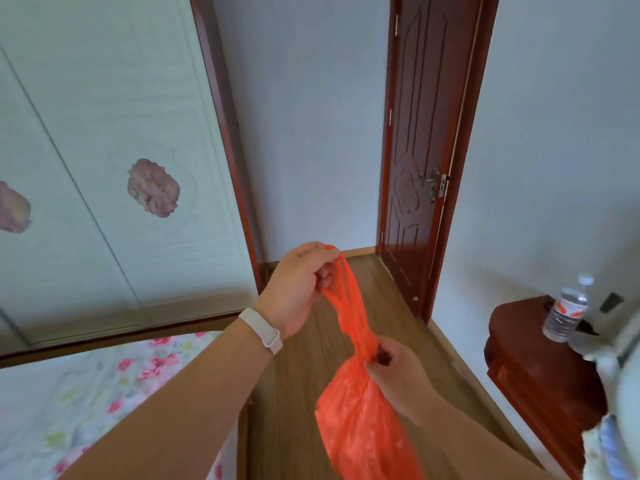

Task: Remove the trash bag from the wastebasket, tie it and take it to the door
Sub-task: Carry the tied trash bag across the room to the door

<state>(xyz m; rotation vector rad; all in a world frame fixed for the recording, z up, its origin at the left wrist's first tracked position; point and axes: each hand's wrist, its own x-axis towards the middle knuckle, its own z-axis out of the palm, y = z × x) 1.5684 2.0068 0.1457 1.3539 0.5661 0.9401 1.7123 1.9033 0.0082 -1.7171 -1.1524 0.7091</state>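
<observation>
A: Starting at the left, what is there?

B: A pale wardrobe [104, 150] with sliding doors and 2 faded flower decals fills the left side. Below it, in the bottom left corner, lies a bed [69, 393] under a floral sheet.

A: And the arms?

B: The left arm rises from the bottom left, over the bed's right edge, with a white wristband [260, 330] on the wrist. The left hand [298, 285] is closed in a fist around the stretched handles of the red trash bag [356, 438], held up in front of the person.

A: Where does the bag sit?

B: In the air above the wooden floor [346, 306], clear of it. Its handles run up to the left hand, its neck is gathered tight in the middle, and its filled body hangs toward the bottom edge.

A: The other hand?

B: The right hand [391, 368] comes in from the lower right and pinches the gathered neck, fingers closed on the plastic just above the bulge.

A: Further right?

B: A dark red door [415, 150] stands beyond the hands, with a metal handle on its right side. Whether it is fully closed I cannot tell. At the right edge a red wooden nightstand [540, 375] carries 1 clear water bottle [568, 310], upright near its back corner.
</observation>
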